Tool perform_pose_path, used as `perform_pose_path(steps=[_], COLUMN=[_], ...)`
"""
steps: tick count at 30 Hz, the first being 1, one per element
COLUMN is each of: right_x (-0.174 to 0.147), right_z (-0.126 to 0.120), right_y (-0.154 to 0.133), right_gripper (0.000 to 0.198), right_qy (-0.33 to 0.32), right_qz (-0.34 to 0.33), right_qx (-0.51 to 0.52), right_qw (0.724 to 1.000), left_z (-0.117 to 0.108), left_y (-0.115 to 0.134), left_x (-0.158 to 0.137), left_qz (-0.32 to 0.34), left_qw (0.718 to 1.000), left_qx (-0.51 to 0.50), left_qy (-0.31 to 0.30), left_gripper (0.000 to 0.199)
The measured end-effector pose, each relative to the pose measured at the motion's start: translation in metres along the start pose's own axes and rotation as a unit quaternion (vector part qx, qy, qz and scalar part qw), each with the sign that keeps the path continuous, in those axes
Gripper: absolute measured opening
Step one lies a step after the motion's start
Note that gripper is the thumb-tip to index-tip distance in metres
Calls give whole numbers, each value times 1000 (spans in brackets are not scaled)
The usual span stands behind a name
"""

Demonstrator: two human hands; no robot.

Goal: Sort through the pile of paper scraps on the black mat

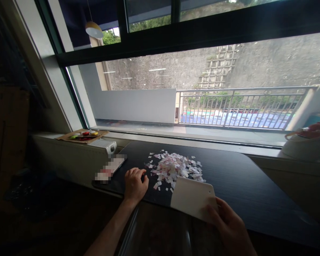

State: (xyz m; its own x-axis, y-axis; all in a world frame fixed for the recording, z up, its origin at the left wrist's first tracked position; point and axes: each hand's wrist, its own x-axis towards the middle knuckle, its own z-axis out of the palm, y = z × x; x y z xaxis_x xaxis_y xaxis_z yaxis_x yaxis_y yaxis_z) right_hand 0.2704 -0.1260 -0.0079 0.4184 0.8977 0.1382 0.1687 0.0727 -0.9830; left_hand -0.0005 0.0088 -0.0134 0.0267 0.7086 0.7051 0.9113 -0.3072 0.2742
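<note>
A loose heap of small paper scraps, white with some pink, lies on the dark table. My right hand grips a flat white plastic scraper with rounded corners and a small hole. The scraper's far edge overlaps the near side of the heap. Left of the scraps, my left hand rests at the table's near edge with its fingers curled in. Whatever may be inside those fingers is hidden. Below the table edge, between my arms, a clear plastic container shows dimly.
A blurred-out flat item lies at the table's left end. Past it stand a white heater and a brown tray with colourful pieces. The window sill borders the far side; a white container sits at right.
</note>
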Motion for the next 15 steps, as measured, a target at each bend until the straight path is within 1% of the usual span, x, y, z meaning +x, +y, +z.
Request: perform_pose_path(steps=[3,5,9,12,14,15], right_x=[8,13,26,35,39,39], right_z=[-1,6,39,62,68,67], right_y=[-4,-9,-25,-37,-41,-41], right_gripper=[41,39,33,27,26,26], right_qy=[15,3,-76,-134,-154,-155], right_qz=[-18,-45,-126,-193,-223,-228], right_qx=[-16,-22,-59,-109,-132,-142], right_qw=[1000,999,987,966,954,951], left_z=[0,0,0,0,0,0], left_y=[1,3,5,5,6,6], left_x=[0,-1,-1,-1,0,-1], left_qz=[-1,-2,-6,-13,-18,-20], left_qw=[1000,1000,1000,1000,1000,1000], left_qx=[0,-5,-8,-6,-5,-5], left_qy=[4,5,2,3,2,0], left_gripper=[19,18,20,21,22,21])
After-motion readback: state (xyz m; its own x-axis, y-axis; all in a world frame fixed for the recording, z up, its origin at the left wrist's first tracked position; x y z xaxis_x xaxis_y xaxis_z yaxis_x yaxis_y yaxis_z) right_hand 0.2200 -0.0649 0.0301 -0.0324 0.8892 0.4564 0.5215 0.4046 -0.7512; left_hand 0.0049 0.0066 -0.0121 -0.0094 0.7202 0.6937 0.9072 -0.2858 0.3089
